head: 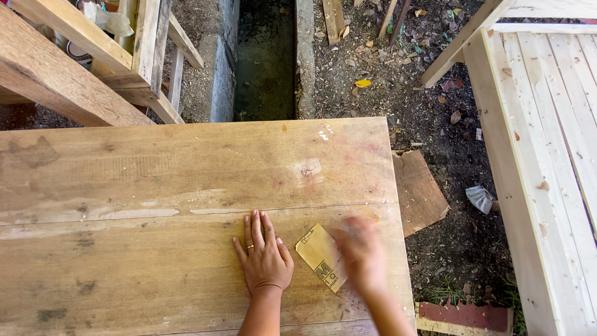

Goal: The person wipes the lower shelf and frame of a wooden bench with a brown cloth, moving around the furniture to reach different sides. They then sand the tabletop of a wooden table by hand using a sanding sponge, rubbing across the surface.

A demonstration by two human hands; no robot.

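On the wooden tabletop (155,186), seen from the head camera, the left hand (264,258) was laid flat, palm down, with its fingers spread slightly and a ring worn on one finger. Nothing was held by it. Just to its right a sheet of sandpaper (320,255) was lying on the boards, tan back upward, with dark print near its lower corner. The right hand (360,252) was placed on the right edge of that sheet and was blurred, so whether its fingers were pressed flat or curled around the paper could not be told. The two hands were set near each other, with the sandpaper between them.

The tabletop was made of wide, worn planks, marked by pale patches and a seam running left to right just above the hands. Beyond its far edge a concrete drain (266,59) was seen, with dirt, leaves and wood chips scattered around it. A frame of rough timber (68,56) was standing at the upper left. At the right a pale slatted panel (547,143) was seen, and a scrap of board (420,190) was lying on the ground beside the tabletop.
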